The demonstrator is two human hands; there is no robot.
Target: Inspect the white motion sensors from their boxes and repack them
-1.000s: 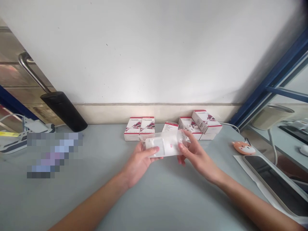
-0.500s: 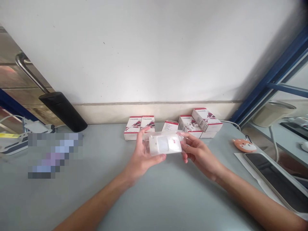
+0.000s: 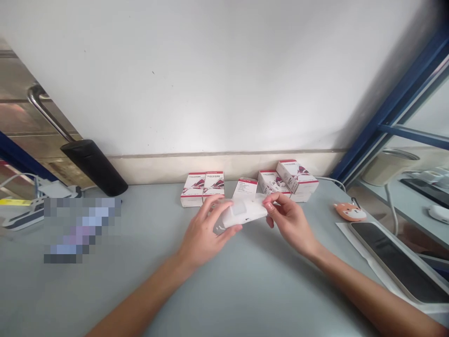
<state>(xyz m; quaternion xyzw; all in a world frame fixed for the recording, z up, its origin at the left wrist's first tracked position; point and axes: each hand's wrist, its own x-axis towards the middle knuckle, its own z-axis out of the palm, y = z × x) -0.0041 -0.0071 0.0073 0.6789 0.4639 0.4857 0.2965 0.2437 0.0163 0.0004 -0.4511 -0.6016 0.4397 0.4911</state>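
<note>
Both hands hold a white plastic device (image 3: 245, 213) above the middle of the table, with clear plastic wrap around it. My left hand (image 3: 205, 229) grips its left end, thumb below and fingers over the top. At the right end, my right hand (image 3: 286, 220) pinches the wrap between thumb and fingers. Just behind the device stands a small white and red box (image 3: 245, 188). Two similar boxes (image 3: 202, 187) are side by side to the left, and more boxes (image 3: 298, 177) are stacked to the right.
On the grey table (image 3: 157, 290), a phone (image 3: 396, 262) lies on white paper at the right, near an orange animal-faced pouch (image 3: 351, 211). A black cylindrical object (image 3: 94, 166) leans at the left back. A blurred-out item (image 3: 82, 229) and a power strip (image 3: 26, 217) are at left.
The device has tilted, showing its lower edge, and dropped slightly at its right end. My left fingers have come over its top, and my right fingers have closed on the wrap's corner.
</note>
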